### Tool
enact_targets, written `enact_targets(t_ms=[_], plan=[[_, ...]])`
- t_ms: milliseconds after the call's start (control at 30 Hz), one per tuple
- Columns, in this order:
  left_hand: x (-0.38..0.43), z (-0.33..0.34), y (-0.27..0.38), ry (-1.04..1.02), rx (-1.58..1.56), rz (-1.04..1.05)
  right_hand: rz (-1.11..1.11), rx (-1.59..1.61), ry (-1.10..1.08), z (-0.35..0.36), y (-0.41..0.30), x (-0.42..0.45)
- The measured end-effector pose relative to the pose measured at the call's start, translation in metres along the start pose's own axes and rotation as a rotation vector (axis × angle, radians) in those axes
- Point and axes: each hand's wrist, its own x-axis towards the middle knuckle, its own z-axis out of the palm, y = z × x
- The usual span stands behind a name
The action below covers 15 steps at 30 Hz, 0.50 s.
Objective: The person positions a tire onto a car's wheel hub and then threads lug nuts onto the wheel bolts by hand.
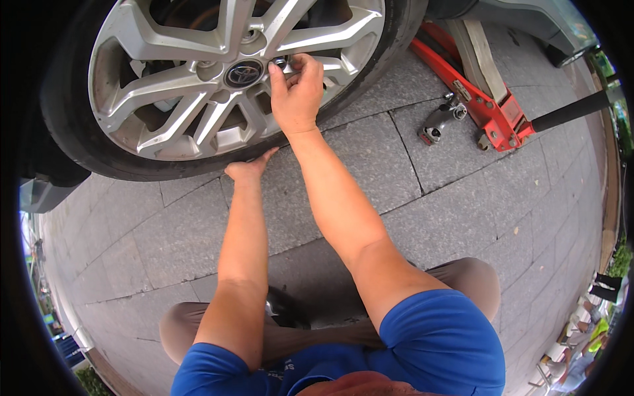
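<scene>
A silver alloy car wheel [168,91] with a Toyota centre cap [243,74] fills the upper left. My right hand [298,94] is at the hub, just right of the cap. Its thumb and fingers pinch a shiny wheel nut [280,62] at a bolt hole; the fingers partly hide it. Recessed bolt holes [250,38] surround the cap. From below, my left hand [249,168] cups the black tyre [163,171] at its lower edge, and some of its fingers are hidden under the rubber.
On the grey stone paving [342,183], a power wrench [441,121] lies to the right of the wheel. Beside it a red floor jack [488,106] reaches under the car, its black handle [569,111] pointing right. Seated people [579,341] appear at the far lower right.
</scene>
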Motion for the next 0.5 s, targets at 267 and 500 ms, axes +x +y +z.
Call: enact_targets(t_ms=[267,500], plan=[[-0.006,0.001,-0.01,-0.046,-0.035,0.083,0.025,0.011,-0.021,0.002,-0.003,0.0],[-0.006,0.0,-0.023,0.01,0.025,0.204,-0.009,0.008,0.009,-0.001,-0.008,0.003]])
